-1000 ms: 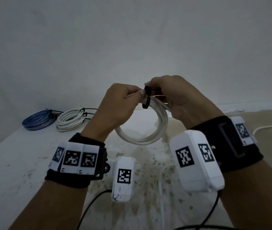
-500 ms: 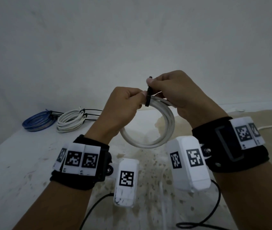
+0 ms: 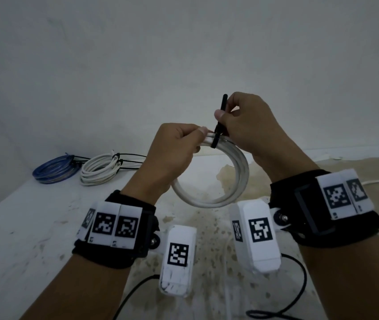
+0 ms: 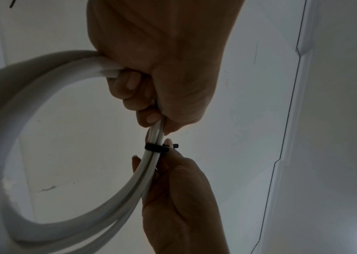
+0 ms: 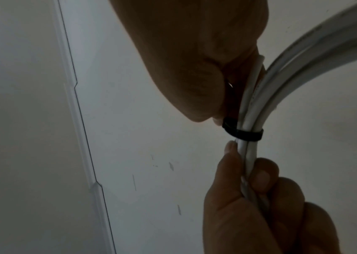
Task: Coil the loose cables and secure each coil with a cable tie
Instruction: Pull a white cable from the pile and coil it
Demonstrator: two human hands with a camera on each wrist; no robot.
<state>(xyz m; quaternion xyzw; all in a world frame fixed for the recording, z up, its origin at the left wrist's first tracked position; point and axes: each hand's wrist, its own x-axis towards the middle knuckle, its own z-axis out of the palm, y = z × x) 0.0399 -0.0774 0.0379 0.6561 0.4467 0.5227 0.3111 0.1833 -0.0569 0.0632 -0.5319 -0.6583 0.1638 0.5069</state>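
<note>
Left hand (image 3: 172, 155) grips the white coil (image 3: 234, 181) in the air above the table (image 3: 22, 239); right hand (image 3: 248, 125) pinches the black cable tie (image 3: 221, 116) tail. Looks springy, light, so best held just beside the tie.

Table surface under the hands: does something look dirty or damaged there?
Yes. The white table has a brown, blotchy stain spreading beneath the held white coil, with small spots around it. It looks spilled or worn; which, I cannot tell.
</note>
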